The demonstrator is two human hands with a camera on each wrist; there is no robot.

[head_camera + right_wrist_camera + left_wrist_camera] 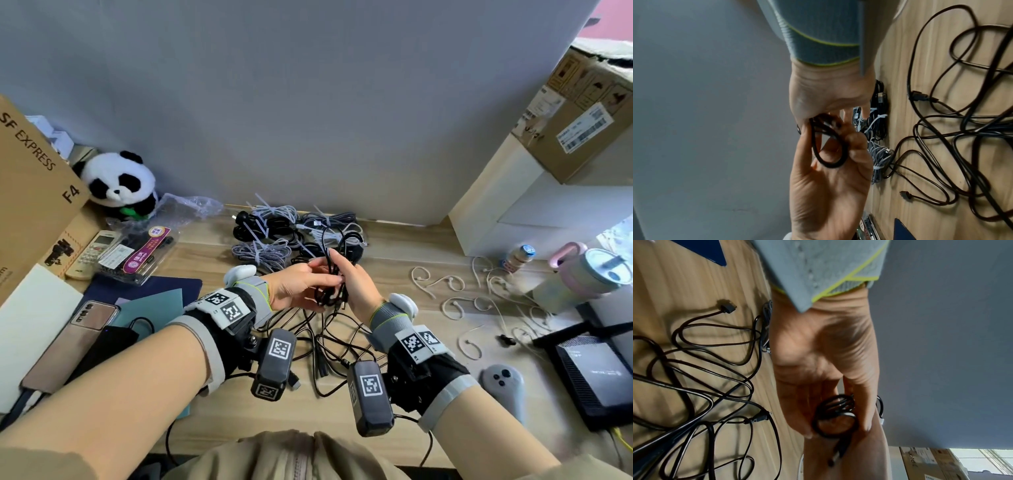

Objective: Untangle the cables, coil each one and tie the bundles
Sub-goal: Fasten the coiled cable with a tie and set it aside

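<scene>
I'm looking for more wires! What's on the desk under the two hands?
Loose, tangled black cables lie on the wooden desk beneath both hands. The wrists hide part of the tangle.

The desk (394,260) is pale wood with a matt grain. The loose black cables (329,346) look like smooth, slightly glossy rubber. The tied grey bundles (260,251) are braided cloth. The panda toy (118,181) is soft plush, and the box (30,192) at left is matt cardboard.

Coiled black cable (330,274) held above tangled cables (329,346); tied bundles (291,229) behind.
</scene>
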